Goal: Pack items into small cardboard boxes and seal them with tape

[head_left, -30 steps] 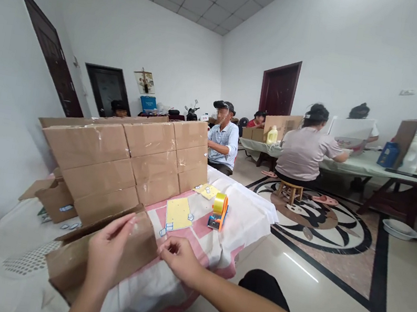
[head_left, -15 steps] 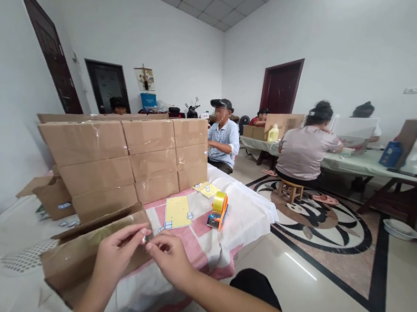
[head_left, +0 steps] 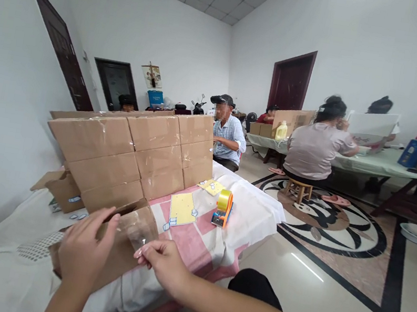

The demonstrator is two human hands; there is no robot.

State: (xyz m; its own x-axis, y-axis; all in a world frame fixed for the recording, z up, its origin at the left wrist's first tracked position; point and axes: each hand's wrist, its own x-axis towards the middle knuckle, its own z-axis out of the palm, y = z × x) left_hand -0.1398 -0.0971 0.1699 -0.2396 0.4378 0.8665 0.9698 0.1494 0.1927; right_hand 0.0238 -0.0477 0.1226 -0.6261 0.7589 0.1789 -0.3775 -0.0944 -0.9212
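Observation:
An open cardboard box (head_left: pixel 116 263) lies at the near edge of the cloth-covered table. My right hand (head_left: pixel 164 263) pinches a small piece of clear film (head_left: pixel 138 235) at the box's right end; whether it is tape or a bag I cannot make out. Over the left part of the same box is my left hand (head_left: pixel 85 244), open, its fingers stretched out and partly hiding the opening. Whether that hand touches the cardboard is unclear. To the right stands a tape dispenser (head_left: pixel 222 209) with a yellow roll, beside a yellow patch (head_left: pixel 182 209) on the cloth.
Stacked taped cartons (head_left: pixel 156 155) form a wall behind the box. A white perforated paddle (head_left: pixel 37 245) lies at left, near a smaller open carton (head_left: pixel 64 190). Across the stack sits a person (head_left: pixel 228 135); another person (head_left: pixel 317 142) sits on a stool at a long table (head_left: pixel 367 160).
My left hand has let go of the pinch near my right hand, moved left and opened over the box. The clear film now shows at my right fingertips. The view has shifted slightly.

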